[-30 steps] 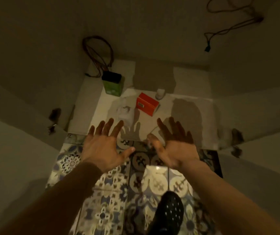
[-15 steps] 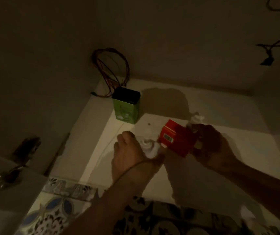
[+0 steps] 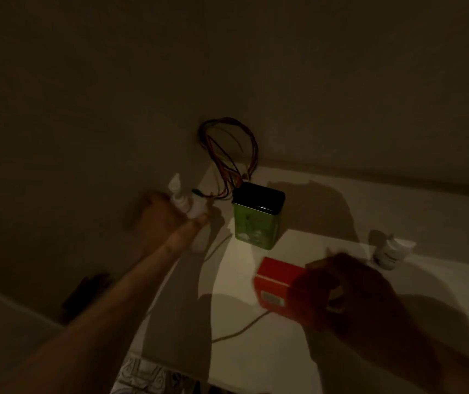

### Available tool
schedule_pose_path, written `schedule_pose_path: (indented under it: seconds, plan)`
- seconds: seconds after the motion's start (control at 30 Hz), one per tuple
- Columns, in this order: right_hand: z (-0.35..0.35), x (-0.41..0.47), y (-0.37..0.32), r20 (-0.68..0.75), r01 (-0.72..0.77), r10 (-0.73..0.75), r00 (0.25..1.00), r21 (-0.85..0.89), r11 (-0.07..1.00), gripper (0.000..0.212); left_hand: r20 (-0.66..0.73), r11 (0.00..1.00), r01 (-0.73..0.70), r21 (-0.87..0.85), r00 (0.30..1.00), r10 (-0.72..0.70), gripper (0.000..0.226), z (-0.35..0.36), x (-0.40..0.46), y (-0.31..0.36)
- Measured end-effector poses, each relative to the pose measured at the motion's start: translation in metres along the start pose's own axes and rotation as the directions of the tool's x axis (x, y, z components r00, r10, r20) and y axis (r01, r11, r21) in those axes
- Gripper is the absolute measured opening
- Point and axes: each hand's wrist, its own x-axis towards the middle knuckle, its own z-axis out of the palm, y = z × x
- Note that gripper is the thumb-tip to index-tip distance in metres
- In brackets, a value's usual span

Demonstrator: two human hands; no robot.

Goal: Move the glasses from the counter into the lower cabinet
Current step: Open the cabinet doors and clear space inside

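Observation:
I look into a dim lower cabinet with a pale shelf floor (image 3: 256, 351). My left hand (image 3: 162, 214) is shut on small white bottles (image 3: 182, 200) and holds them at the cabinet's left back corner. My right hand (image 3: 350, 294), dark in shadow, grips a red box (image 3: 276, 282) lying on the shelf floor. No glasses are in view.
A green tin with a black lid (image 3: 257, 220) stands at the back, with a loop of coloured wires (image 3: 227, 155) behind it. A small white bottle (image 3: 389, 251) stands at the right. A thin cord (image 3: 239, 331) lies on the floor. Patterned floor tiles (image 3: 148, 379) show below.
My left hand has carried the white bottles from beside the red box to the left back corner. My right hand has stayed on the red box, which now lies nearer the front.

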Motion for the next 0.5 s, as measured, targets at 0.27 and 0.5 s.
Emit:
schedule_pose_path:
  seconds: [0.27, 0.5]
  plan:
    - [0.086, 0.066, -0.049, -0.040, -0.056, 0.062, 0.997, 0.122, 0.991, 0.066, -0.053, 0.988, -0.004, 0.156, 0.999, 0.013, 0.088, 0.027, 0.039, 0.014]
    - [0.106, 0.083, -0.063, -0.087, -0.063, 0.082, 0.993, 0.199, 0.978, 0.056, -0.091, 0.974, -0.178, 0.137, 0.977, 0.192, 0.099, 0.023, 0.022, 0.007]
